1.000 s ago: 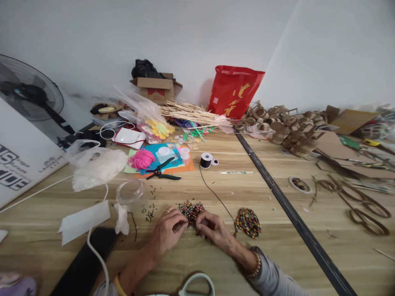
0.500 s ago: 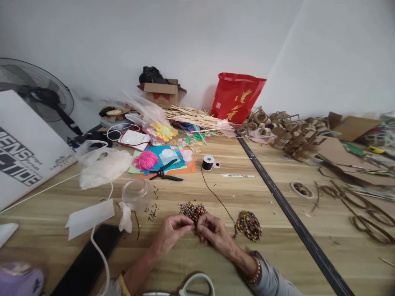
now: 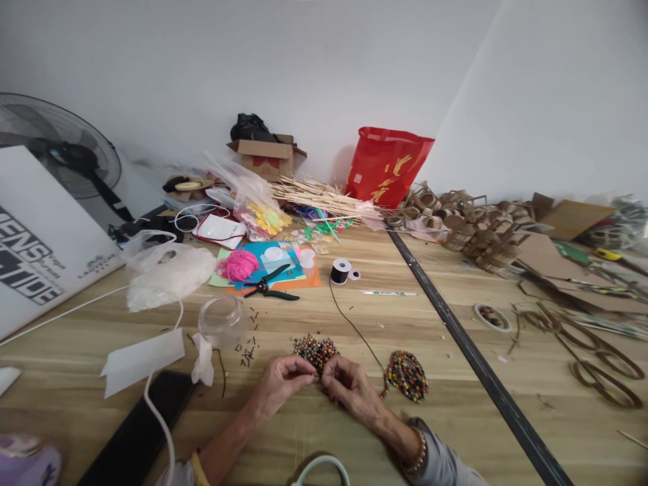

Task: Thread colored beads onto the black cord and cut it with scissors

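My left hand [image 3: 282,386] and my right hand [image 3: 351,390] meet fingertip to fingertip low over the table. Both are pinched closed, and whatever they hold is too small to make out. Just beyond the fingertips lies a pile of loose, many-coloured beads [image 3: 314,349]. To the right of my right hand is a coiled string of beads [image 3: 408,375]. A black cord [image 3: 357,325] runs from that coil back to a spool [image 3: 341,271] standing farther up the table.
On the left are a clear jar [image 3: 221,320], a white plastic bag [image 3: 169,273] and a black phone-like slab [image 3: 136,425]. Pliers [image 3: 272,283] rest on coloured paper beside pink yarn [image 3: 239,264]. A scissor-like handle [image 3: 324,462] shows at the near edge. A bowl [image 3: 492,317] sits right of the black strip.
The view has shifted slightly, and less of the handle at the near edge shows. My hands stay pinched together in nearly the same place by the bead pile.
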{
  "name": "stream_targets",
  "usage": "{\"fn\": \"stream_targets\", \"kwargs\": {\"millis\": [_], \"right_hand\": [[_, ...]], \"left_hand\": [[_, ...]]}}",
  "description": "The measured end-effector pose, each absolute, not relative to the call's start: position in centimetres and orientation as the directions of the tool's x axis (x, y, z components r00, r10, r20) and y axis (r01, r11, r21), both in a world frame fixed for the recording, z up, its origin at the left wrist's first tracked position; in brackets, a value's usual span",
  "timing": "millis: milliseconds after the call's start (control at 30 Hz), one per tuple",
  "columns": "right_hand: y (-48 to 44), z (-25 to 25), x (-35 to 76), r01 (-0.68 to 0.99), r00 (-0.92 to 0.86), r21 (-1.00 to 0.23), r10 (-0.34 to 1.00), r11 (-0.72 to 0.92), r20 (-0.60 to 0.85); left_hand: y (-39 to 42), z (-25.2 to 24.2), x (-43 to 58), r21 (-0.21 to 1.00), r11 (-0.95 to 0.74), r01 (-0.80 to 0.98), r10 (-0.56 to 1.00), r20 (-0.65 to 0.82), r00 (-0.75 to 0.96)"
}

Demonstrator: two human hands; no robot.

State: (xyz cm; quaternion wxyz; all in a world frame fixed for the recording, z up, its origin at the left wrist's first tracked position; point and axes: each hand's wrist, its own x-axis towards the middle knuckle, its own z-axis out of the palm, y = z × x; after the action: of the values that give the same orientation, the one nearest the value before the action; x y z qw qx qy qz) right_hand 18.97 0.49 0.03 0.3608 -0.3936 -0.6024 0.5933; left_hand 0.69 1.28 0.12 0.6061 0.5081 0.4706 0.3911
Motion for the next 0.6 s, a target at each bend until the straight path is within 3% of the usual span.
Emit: {"fn": "stream_targets", "kwargs": {"millis": [600], "right_hand": [[0.54,0.26,19.05,0.089,-0.437,-0.996,0.899,0.000,-0.039]], "left_hand": [[1.36,-0.22,0.63,0.990,0.133,0.039,0.956,-0.138,0.258]]}}
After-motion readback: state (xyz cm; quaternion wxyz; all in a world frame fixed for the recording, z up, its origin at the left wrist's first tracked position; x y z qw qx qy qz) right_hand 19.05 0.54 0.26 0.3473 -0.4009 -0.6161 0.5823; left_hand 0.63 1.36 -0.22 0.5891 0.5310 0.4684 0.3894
